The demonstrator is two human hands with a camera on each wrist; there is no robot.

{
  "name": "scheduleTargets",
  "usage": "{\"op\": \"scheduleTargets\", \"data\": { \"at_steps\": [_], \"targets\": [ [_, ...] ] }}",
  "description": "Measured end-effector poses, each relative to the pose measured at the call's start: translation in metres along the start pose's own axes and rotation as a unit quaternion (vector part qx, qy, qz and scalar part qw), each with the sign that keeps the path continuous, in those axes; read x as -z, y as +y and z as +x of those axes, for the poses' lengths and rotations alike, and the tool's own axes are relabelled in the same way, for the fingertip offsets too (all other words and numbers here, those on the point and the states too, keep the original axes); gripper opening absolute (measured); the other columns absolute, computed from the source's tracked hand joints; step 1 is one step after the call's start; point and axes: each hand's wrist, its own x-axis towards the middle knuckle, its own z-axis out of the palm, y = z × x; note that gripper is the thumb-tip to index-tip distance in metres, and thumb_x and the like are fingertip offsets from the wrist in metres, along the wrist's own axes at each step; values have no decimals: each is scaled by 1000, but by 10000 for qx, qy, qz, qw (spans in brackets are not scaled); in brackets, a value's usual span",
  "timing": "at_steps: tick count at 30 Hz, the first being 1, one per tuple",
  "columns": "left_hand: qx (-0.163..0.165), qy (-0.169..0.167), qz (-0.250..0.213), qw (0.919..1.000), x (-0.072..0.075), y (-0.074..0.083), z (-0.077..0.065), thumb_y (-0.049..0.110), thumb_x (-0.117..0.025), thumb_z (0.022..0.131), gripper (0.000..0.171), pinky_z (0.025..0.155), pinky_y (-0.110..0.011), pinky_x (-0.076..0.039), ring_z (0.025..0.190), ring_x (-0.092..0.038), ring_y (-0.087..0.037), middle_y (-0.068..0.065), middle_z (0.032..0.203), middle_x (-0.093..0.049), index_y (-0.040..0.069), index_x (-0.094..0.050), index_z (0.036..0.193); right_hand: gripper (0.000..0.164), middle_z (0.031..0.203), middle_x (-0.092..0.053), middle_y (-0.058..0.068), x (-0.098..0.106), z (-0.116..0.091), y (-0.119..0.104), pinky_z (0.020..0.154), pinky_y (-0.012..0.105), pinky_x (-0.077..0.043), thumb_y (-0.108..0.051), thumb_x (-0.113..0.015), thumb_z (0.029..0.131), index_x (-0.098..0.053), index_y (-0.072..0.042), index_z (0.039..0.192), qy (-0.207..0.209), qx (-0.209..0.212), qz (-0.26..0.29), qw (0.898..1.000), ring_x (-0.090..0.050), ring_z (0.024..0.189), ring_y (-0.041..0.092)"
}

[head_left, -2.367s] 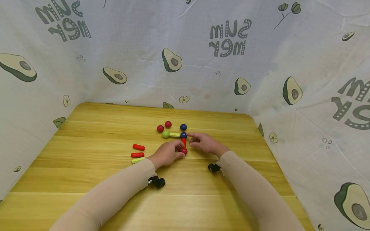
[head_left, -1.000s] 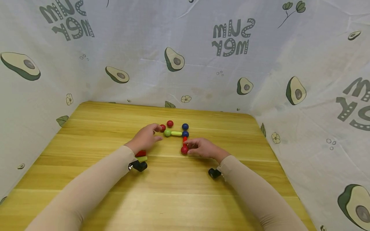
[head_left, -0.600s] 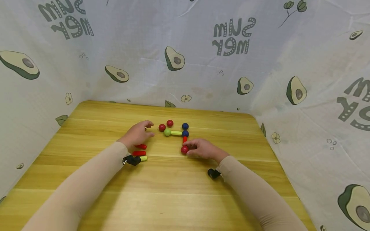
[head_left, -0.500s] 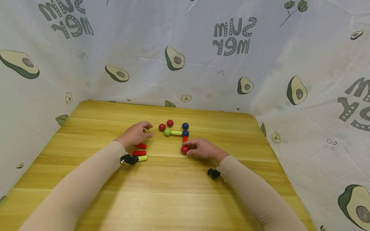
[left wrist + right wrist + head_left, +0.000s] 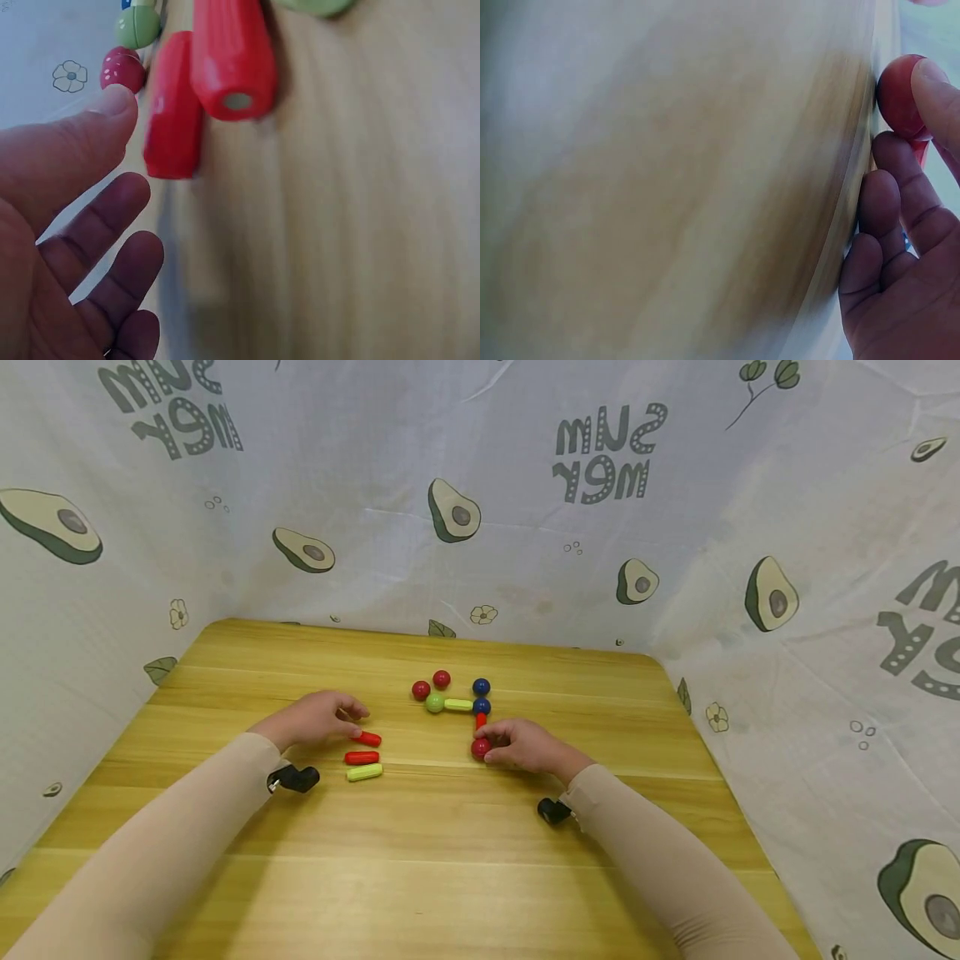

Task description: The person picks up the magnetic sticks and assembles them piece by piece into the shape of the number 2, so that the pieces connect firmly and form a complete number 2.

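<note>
My left hand (image 5: 311, 718) hovers with parted, loosely bent fingers beside the upper red rod (image 5: 367, 739). In the left wrist view nothing lies between its thumb and fingers, and a second red rod (image 5: 232, 60) shows a grey disc in its end. The right hand (image 5: 532, 747) pinches a red ball (image 5: 480, 749), thumb pressed on it in the right wrist view. From that ball a red rod (image 5: 481, 722), partly covered by fingers, runs up to a blue ball (image 5: 482, 706). A yellow-green rod (image 5: 458, 705) joins that blue ball to a green ball (image 5: 435, 702).
Two red balls (image 5: 422, 690) sit by the green ball, and another blue ball (image 5: 482, 686) is just behind the joined one. Below the red rods lies a loose yellow-green rod (image 5: 364, 772). A printed white cloth (image 5: 375, 585) rises behind the wooden table (image 5: 420, 877).
The left hand has drawn back from the green ball, leftward and nearer to the upper red rod. My right hand went from the blue ball to the red ball and has stayed there.
</note>
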Motion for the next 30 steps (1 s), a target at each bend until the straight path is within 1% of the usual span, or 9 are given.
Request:
{"op": "scheduleTargets", "data": {
  "at_steps": [2, 4, 9, 12, 21, 30],
  "targets": [
    [-11, -61, 28, 10000, -1, -3, -3, 22, -72, 101, 38, 113, -56, -46, 129, -61, -36, -15, 136, -70, 4, -68, 135, 39, 121, -73, 5, 0, 0, 0, 101, 39, -54, -19, -78, 97, -71, -15, 136, 4, -27, 40, 10000, -64, 108, 19],
    [51, -67, -26, 10000, -3, -6, -5, 21, -71, 102, 37, 113, -55, -47, 129, -62, -34, -14, 137, -69, 6, -69, 135, 38, 121, -73, 5, 0, 0, 0, 102, 40, -54, -19, -78, 97, -71, -15, 135, 18, -62, 83, 9999, -64, 108, 19],
    [59, 39, -100, 9999, -8, -8, -5, 18, -70, 102, 34, 110, -53, -48, 123, -64, -31, -14, 135, -70, 7, -70, 133, 37, 120, -72, 5, 1, 1, 0, 102, 41, -54, -19, -79, 96, -72, -16, 132, 49, -137, 132, 9998, -64, 109, 19],
    [28, 89, -46, 9999, -9, -8, -5, 16, -70, 101, 31, 106, -53, -49, 118, -64, -29, -13, 131, -71, 7, -72, 131, 37, 121, -72, 5, 0, 0, -1, 103, 41, -54, -20, -79, 96, -72, -17, 132, 57, -172, 121, 9998, -64, 110, 20],
    [139, 138, 132, 9997, -11, -7, -3, 16, -69, 102, 24, 99, -48, -50, 104, -61, -24, -11, 123, -73, 8, -74, 124, 35, 122, -72, 4, 0, 0, -1, 104, 42, -54, -19, -79, 96, -73, -18, 131, 81, -225, 171, 9996, -64, 111, 20],
    [70, 185, 225, 9996, -14, -4, -2, 20, -69, 103, 21, 99, -48, -49, 103, -59, -26, -8, 118, -71, 11, -72, 121, 35, 123, -72, 4, 1, -1, -4, 105, 43, -53, -19, -78, 96, -73, -17, 131, 50, -266, 167, 9995, -64, 112, 20]
  ]
}}
